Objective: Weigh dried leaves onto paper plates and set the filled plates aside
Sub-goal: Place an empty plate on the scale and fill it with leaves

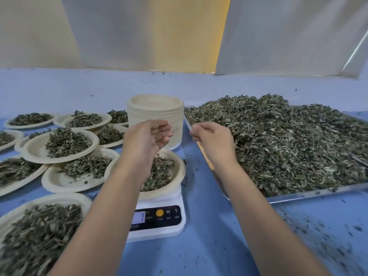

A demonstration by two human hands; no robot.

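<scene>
A blue table (pixel 209 251) is filling the lower two thirds of the frame, and a wide shallow metal tray (pixel 318 193) is taking up its right side under a loose heap of dried grey-green leaves (pixel 288 140). Across the left, filled round beige paper plates (pixel 33 151) are lying overlapped and touching. A tall stack of empty beige plates (pixel 155 114) is standing at the centre, just beside the tray's upper left corner. Below it a white digital kitchen scale (pixel 159 235) is carrying the plate being weighed (pixel 178 176), with a small pile of leaves on it. The left hand (pixel 145 140) is hovering above that plate, fingers loosely curled and holding nothing; the right hand (pixel 213 140) is hanging at the tray's left rim, fingers curled inward, and I cannot tell whether it is pinching leaves. I am judging three risks: the left forearm is covering part of the scale's display (pixel 139 217), so the weight could be misread; flakes carried across the gap from tray to scale could drop onto the table; and lifting this plate leftward could nudge the crowded filled plates just beside it. The plate being weighed is round, showing no long axis, and is lying flat, open side up. The scale is running lengthwise from the bottom of the frame upward, display facing the bottom edge, while the tray is stretching left to right
</scene>
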